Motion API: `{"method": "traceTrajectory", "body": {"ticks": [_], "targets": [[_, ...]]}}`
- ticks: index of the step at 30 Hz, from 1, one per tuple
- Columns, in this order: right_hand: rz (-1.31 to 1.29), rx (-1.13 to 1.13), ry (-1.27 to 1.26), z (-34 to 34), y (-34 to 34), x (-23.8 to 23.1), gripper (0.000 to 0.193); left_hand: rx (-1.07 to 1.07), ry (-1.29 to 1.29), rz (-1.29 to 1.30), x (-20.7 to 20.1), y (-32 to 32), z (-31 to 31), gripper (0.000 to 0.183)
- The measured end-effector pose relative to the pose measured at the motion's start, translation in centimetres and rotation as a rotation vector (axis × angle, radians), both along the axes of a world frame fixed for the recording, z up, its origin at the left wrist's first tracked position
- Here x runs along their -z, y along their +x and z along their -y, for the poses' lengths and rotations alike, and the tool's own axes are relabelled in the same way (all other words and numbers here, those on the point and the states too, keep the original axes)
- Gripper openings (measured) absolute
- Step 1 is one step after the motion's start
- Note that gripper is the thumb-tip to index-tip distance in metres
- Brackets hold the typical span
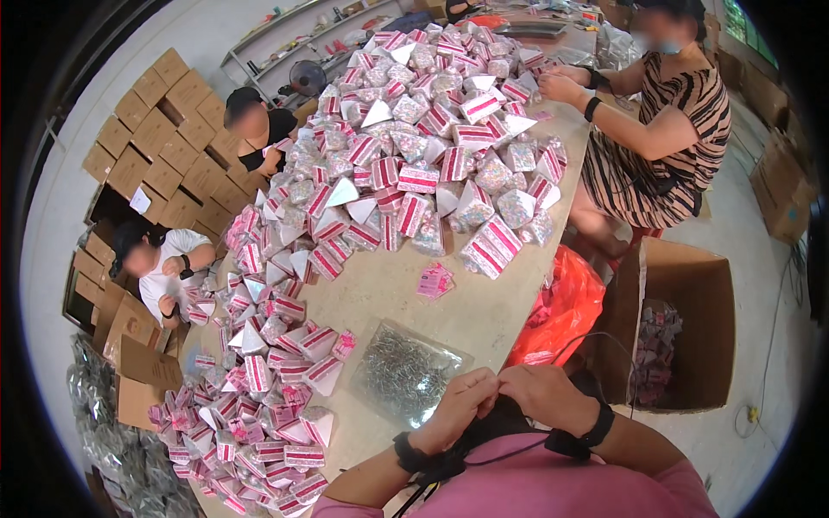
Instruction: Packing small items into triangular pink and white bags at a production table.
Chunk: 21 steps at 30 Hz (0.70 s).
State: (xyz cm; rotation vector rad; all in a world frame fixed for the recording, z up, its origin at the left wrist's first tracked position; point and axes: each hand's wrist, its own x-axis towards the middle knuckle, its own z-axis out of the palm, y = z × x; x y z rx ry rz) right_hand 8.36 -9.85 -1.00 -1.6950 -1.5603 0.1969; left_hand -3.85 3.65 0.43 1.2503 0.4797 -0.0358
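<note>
My left hand [465, 404] and my right hand [547, 399] meet over the near edge of the table, fingertips together and curled. Whatever is between them, if anything, is hidden by the fingers. Beside my left hand lies a flat, clear plastic tray or bag of small metal pieces [399, 369], too fine to name. Past it is a small stack of pink cards [434, 281]. A large heap of clear packets with pink-and-white striped labels [419, 179] covers much of the table [380, 285] and runs down its left side.
A red plastic bag [577, 298] hangs at the table's right edge. Right of it stands an open cardboard box [691, 345] with pink packets inside. Co-workers sit at the right [665, 129] and along the left. Stacked cartons [164, 138] line the left wall. Cables hang near my right arm.
</note>
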Motion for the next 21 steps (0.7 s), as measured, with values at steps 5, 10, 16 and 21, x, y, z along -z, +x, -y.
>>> {"method": "traceTrajectory", "body": {"ticks": [5,10,16,21], "targets": [[-0.025,0.070,0.019,0.9,2.1,-0.7,0.014,0.116,0.324,-0.020,-1.0,3.6,-1.8,0.016],[-0.481,0.264,-0.060,3.0,3.4,0.5,0.012,-0.211,0.405,-0.035,1.0,11.7,-6.5,0.026],[-0.626,0.339,-0.117,4.4,4.1,1.7,0.009,-0.373,1.314,-0.199,4.3,19.2,-12.8,0.058],[-0.676,0.361,-0.079,5.1,4.4,3.2,0.008,-0.182,1.192,-0.384,5.4,20.8,-13.4,0.068]]}}
